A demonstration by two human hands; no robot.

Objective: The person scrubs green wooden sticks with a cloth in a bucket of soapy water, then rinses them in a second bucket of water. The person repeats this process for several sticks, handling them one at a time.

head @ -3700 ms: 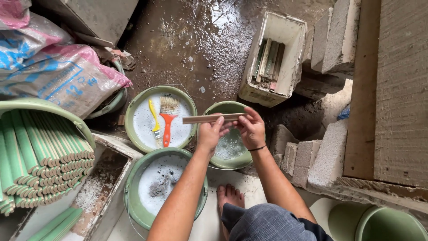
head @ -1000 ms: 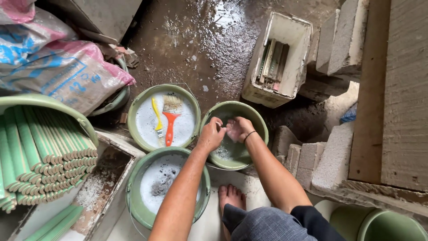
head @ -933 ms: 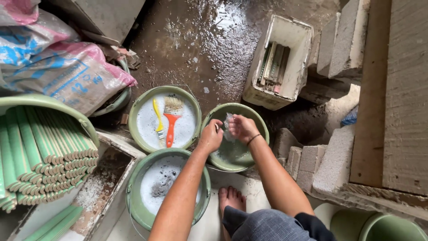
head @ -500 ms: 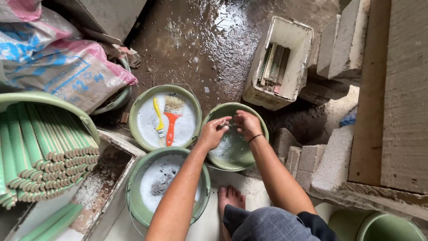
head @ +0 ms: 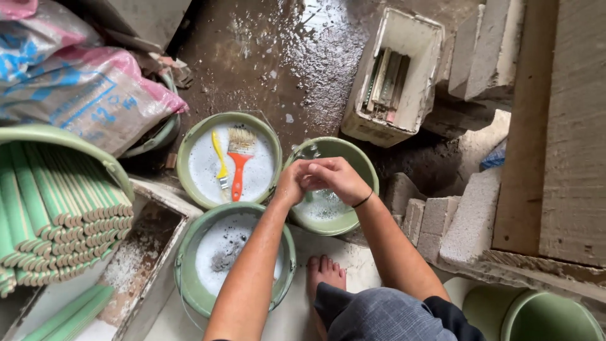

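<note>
Both hands meet over the right bucket [head: 353, 218]: the left hand [head: 291, 184] and right hand [head: 336, 179] are curled together, fingers closed, seemingly around something small and wet, though I cannot tell what. Rubbing it low over the water would keep the splashes inside the rim. Left of it, another bucket [head: 189, 183] holds a red brush [head: 238, 165] and a yellow one [head: 219, 158]; a nearer bucket [head: 189, 297] holds grey slurry. The floor [head: 252, 69] is wet and dirty. Green sticks [head: 44, 221] fill a tub at left; a white box [head: 416, 76] and blocks [head: 473, 215] sit right.
</note>
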